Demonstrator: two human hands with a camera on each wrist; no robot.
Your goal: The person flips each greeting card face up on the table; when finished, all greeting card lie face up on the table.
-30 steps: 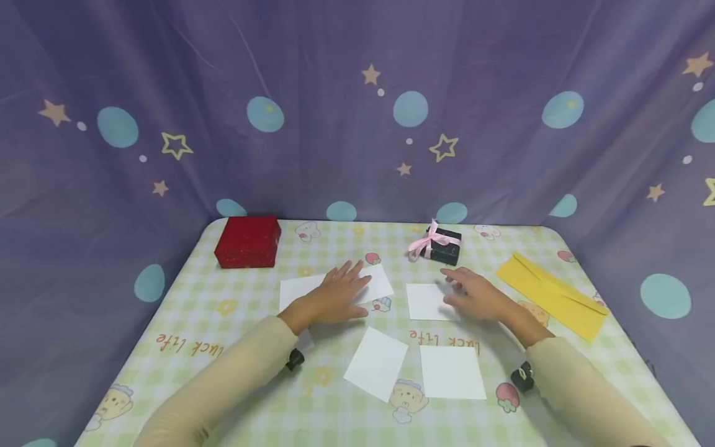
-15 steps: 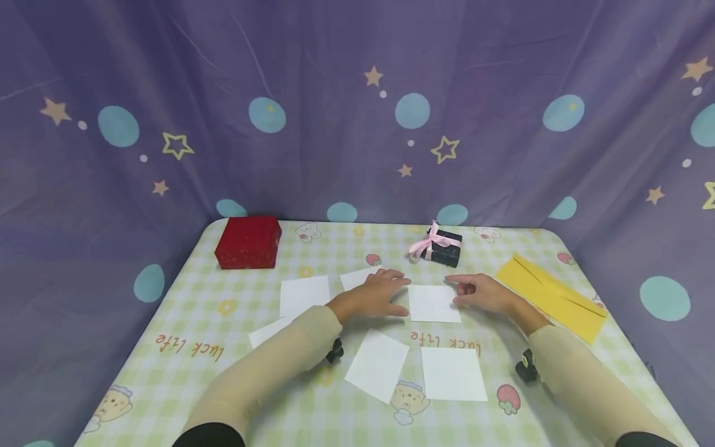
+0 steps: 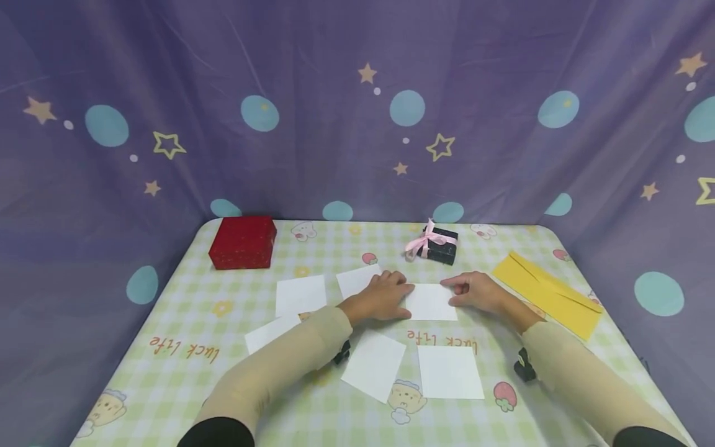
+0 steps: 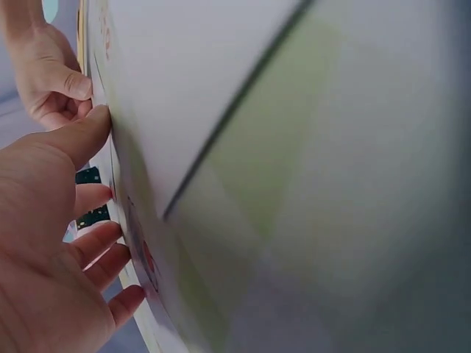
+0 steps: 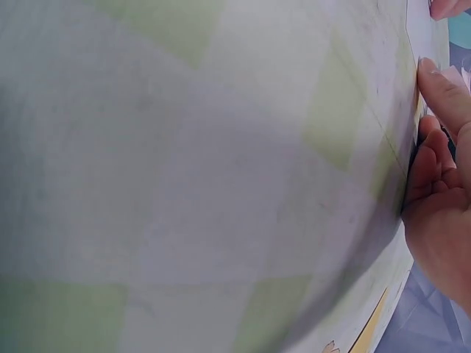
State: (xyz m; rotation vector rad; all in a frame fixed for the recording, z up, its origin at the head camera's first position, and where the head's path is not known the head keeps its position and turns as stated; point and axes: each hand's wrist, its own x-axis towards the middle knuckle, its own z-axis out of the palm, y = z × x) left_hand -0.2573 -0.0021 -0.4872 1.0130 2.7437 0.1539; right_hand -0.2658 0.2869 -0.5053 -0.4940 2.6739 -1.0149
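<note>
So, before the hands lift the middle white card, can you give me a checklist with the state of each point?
1. Left hand touches the card at its left edge: ok.
2. Right hand touches its right edge: ok.
3. Card is gripped, not only touched: cannot tell; the wrist views are blurred.
4. Card lies apart from the other cards, none overlapping: ok.
5. Black box with the ribbon stands apart, behind the card: ok.
6. Yellow envelope lies to the right, clear of the right hand: ok.
</note>
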